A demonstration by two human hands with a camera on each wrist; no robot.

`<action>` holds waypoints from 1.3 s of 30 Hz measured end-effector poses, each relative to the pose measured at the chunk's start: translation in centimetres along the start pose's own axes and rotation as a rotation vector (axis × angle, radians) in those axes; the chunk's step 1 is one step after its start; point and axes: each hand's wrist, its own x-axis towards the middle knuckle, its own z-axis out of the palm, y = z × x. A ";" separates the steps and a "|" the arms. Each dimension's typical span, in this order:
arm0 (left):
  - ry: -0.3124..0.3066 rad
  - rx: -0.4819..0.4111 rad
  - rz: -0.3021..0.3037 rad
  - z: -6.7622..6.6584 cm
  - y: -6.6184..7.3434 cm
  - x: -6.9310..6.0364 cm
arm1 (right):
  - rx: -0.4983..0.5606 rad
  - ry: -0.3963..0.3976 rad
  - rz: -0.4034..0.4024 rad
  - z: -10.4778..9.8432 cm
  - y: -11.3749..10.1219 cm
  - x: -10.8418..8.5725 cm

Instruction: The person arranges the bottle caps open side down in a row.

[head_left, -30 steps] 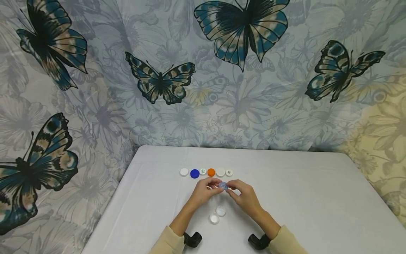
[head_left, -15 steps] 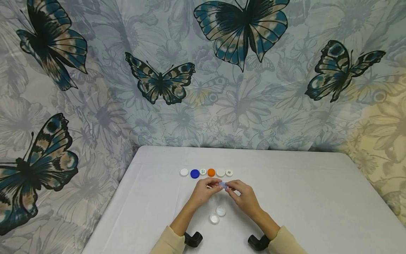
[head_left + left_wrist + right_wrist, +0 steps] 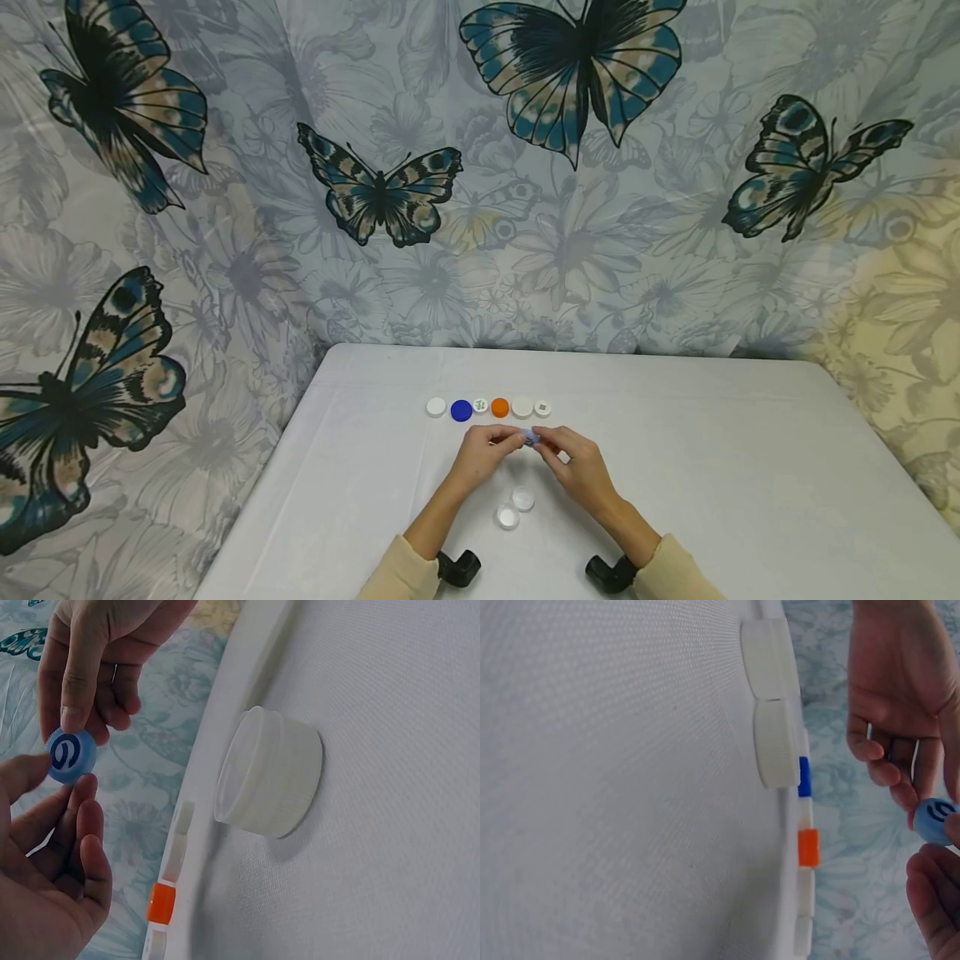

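A round light-blue cap (image 3: 77, 757), dark-marked, is pinched between both hands (image 3: 477, 457)

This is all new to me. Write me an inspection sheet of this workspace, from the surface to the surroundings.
Surface: white table.
Job's things: light-blue cap with a dark marking; row of six caps beyond the hands; two white caps nearer the person.
Clutter: nothing seen.
Hands: left hand and right hand both pinch the light-blue cap.
Cables: nothing seen.
Surroundings: backdrop printed with butterflies and flowers.
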 end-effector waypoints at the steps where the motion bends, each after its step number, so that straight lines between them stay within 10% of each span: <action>1: 0.006 -0.004 -0.002 0.0 0.0 0.0 | 0.008 -0.005 -0.001 0.0 0.0 0.0; 39: -0.010 0.090 -0.031 0.2 -0.3 -0.3 | -0.043 -0.166 0.209 -0.1 -0.1 -0.2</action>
